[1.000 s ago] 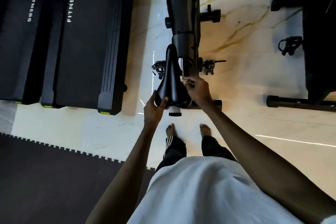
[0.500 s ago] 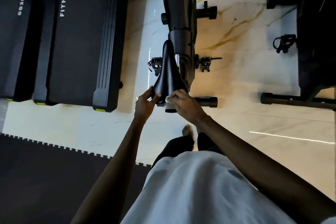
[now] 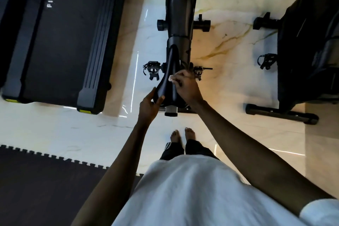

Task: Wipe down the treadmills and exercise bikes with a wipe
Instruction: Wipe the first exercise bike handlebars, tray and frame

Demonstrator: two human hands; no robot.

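We stand behind the exercise bike (image 3: 180, 14) with our left hand (image 3: 149, 105) gripping the back left edge of its seat (image 3: 167, 84), thumb on top. Our right hand (image 3: 186, 87) is curled round a small white wipe (image 3: 171, 78) and presses it to the seat's right flank, about midway along. Only a corner of the wipe shows past the fingers, so we worry it is bunched too small: the hand may rub the seat more than the wipe does, leaving missed strips, most likely along the narrow nose. Pushing hard sideways could also twist the seat if our left hand slackens. The pedal (image 3: 198, 71) sits just beyond the right hand, and knuckles could catch it on a long stroke. The treadmill (image 3: 60, 42) on the left and the second bike (image 3: 308, 51) on the right lie well apart from both hands.
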